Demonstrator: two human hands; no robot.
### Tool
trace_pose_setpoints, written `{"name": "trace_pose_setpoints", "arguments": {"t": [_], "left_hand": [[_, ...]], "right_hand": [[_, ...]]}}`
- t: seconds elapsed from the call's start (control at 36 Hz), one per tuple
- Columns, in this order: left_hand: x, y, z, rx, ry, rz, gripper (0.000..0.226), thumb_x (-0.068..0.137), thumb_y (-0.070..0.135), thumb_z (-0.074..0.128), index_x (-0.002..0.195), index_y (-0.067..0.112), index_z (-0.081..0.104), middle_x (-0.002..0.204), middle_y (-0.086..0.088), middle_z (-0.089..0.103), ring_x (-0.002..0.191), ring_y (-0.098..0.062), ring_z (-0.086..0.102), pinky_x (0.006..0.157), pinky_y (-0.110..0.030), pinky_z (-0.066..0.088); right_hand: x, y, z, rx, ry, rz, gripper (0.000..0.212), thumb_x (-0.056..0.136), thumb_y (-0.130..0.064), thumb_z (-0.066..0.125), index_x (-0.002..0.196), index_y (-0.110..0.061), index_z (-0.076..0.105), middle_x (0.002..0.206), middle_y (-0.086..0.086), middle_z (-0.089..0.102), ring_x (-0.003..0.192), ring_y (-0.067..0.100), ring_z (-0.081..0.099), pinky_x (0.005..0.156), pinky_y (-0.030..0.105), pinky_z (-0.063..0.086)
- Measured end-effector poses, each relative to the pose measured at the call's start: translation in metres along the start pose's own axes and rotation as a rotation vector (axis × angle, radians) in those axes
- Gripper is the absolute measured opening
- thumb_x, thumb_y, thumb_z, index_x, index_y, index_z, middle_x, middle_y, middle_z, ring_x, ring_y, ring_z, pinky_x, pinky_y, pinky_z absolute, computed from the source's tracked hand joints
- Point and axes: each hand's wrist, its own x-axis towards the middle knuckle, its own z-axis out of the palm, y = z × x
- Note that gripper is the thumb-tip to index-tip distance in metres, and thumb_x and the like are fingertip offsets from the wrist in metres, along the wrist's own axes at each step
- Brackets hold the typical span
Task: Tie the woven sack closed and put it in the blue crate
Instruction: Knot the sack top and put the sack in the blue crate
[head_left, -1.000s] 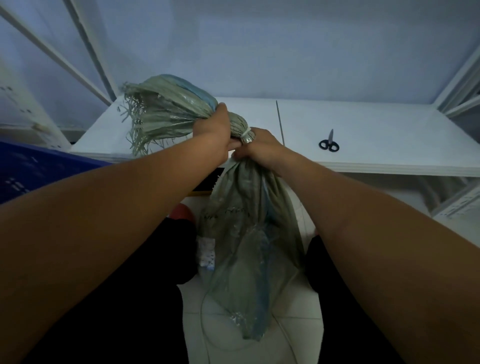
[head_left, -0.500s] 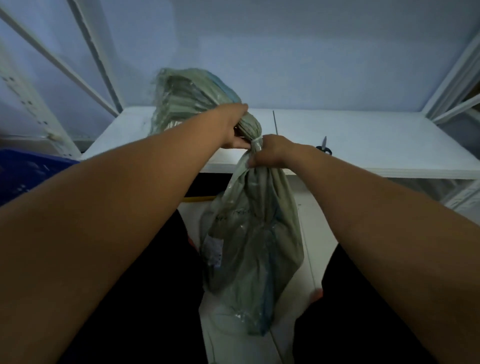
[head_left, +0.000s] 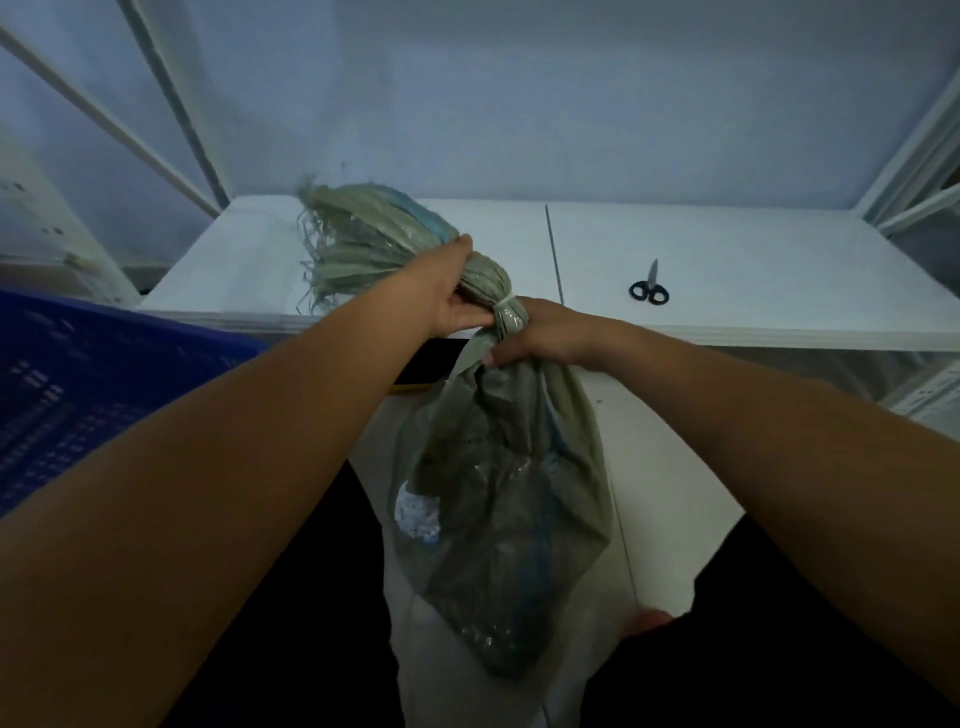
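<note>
1. No word, number or brand can be read anywhere in the head view.
2. The woven sack (head_left: 519, 483) carries a faint row of dark print across its upper front. It is too small and too dim to make out a single letter.
3. A white label (head_left: 415, 513) shows through the weave low on the sack's left side. It is speckled with dark marks, none of them legible.
4. The white shelf post (head_left: 47, 228) at the left edge bears a few small dark marks. Whether they are print or holes cannot be told.

left grip (head_left: 452, 291): fingers curled tight, arm outstretched | right grip (head_left: 550, 332): fingers curled tight, just beside left
</note>
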Motion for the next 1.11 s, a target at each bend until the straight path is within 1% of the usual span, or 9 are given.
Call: {"name": "trace_pose_setpoints", "arguments": {"t": [0.25,0.36,0.53,0.61,0.75,0.89,0.97,1.06,1.11], "left_hand": [[0.01,0.0,-0.014,-0.038,0.004,0.006,0.052,0.1,0.044,0.054,0.133,0.005,0.051,0.119,-0.021,0.066,0.083,-0.036,0.069,0.052,-0.046,0.06],[0.008,0.004,-0.009,-0.007,0.002,0.053,0.05,0.1,0.045,0.054,0.131,0.006,0.052,0.107,-0.018,0.067,0.08,-0.033,0.07,0.052,-0.043,0.061],[0.009,0.007,-0.006,0.016,0.036,0.111,0.048,0.099,0.049,0.054,0.128,0.011,0.055,0.112,-0.016,0.07,0.082,-0.031,0.073,0.055,-0.042,0.061],[0.01,0.008,-0.007,0.001,0.044,0.139,0.049,0.098,0.05,0.054,0.129,0.011,0.055,0.113,-0.015,0.07,0.083,-0.03,0.074,0.057,-0.042,0.062],[0.006,0.012,-0.011,-0.091,-0.003,0.208,0.053,0.098,0.052,0.053,0.13,0.009,0.055,0.116,-0.016,0.068,0.091,-0.031,0.073,0.069,-0.045,0.063],[0.008,0.02,-0.022,-0.225,-0.057,0.258,0.053,0.097,0.047,0.059,0.126,0.002,0.059,0.114,-0.021,0.068,0.102,-0.033,0.071,0.086,-0.045,0.06],[0.011,0.02,-0.022,-0.09,-0.049,0.27,0.059,0.092,0.054,0.062,0.125,0.005,0.061,0.122,-0.019,0.066,0.107,-0.032,0.069,0.087,-0.043,0.06],[0.005,0.015,-0.016,0.209,-0.054,0.327,0.062,0.088,0.065,0.06,0.119,0.011,0.064,0.111,-0.006,0.067,0.085,-0.017,0.069,0.069,-0.027,0.058],[0.001,0.011,-0.013,0.357,-0.136,0.358,0.063,0.089,0.065,0.059,0.13,0.017,0.063,0.115,0.0,0.07,0.093,-0.013,0.07,0.078,-0.027,0.058]], "right_hand": [[0.002,0.019,0.001,0.252,-0.171,-0.087,0.061,0.081,-0.003,0.08,0.136,-0.012,0.056,0.125,0.013,0.07,0.116,0.029,0.067,0.102,0.041,0.054],[-0.001,0.026,-0.002,0.17,-0.172,-0.029,0.047,0.079,-0.007,0.083,0.122,-0.016,0.065,0.113,0.003,0.075,0.104,0.018,0.072,0.094,0.033,0.056],[0.002,0.025,-0.003,0.203,-0.2,0.11,0.042,0.072,-0.018,0.087,0.112,-0.012,0.075,0.107,0.007,0.078,0.101,0.028,0.074,0.099,0.045,0.056],[0.007,0.022,0.0,0.228,-0.143,0.14,0.05,0.064,-0.025,0.086,0.11,-0.01,0.075,0.106,0.009,0.078,0.1,0.03,0.074,0.098,0.047,0.056],[0.011,0.007,0.006,0.313,0.082,0.113,0.03,0.085,-0.019,0.077,0.112,-0.008,0.072,0.105,0.011,0.077,0.097,0.029,0.074,0.089,0.035,0.059],[0.015,-0.018,0.006,0.39,0.21,0.099,0.032,0.082,-0.022,0.078,0.106,-0.003,0.072,0.098,0.015,0.078,0.086,0.03,0.076,0.088,0.041,0.061],[0.018,-0.024,0.004,0.398,0.27,0.125,0.034,0.078,-0.023,0.079,0.106,-0.004,0.072,0.098,0.014,0.077,0.087,0.03,0.075,0.09,0.045,0.06],[0.017,-0.028,0.0,0.408,0.328,0.147,0.035,0.073,-0.024,0.079,0.102,-0.006,0.072,0.096,0.012,0.077,0.085,0.03,0.076,0.09,0.046,0.06],[0.017,-0.031,-0.004,0.436,0.367,0.155,0.039,0.071,-0.026,0.077,0.103,-0.005,0.072,0.095,0.012,0.078,0.084,0.029,0.076,0.088,0.045,0.061]]}}
